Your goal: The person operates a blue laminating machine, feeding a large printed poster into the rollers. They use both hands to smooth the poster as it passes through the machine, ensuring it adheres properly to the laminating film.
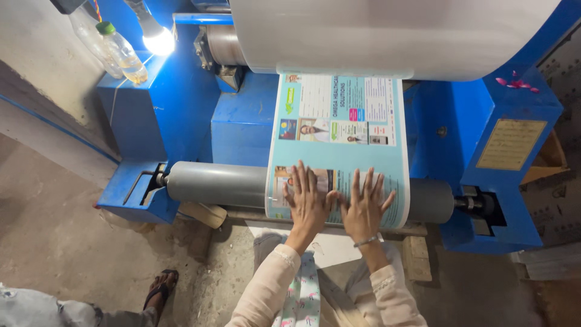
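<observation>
At centre frame we see the printed sheet, glossy and pale blue, already hanging from the large white roll at the top and draped over the smooth grey roller. Our left hand and right hand press flat on its lower part, fingers spread, gripping nothing. The sheet's lower edge hangs free.

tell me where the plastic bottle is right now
In the head view, upper left: the plastic bottle stands on the blue machine housing, beside the lit bulb.
</observation>
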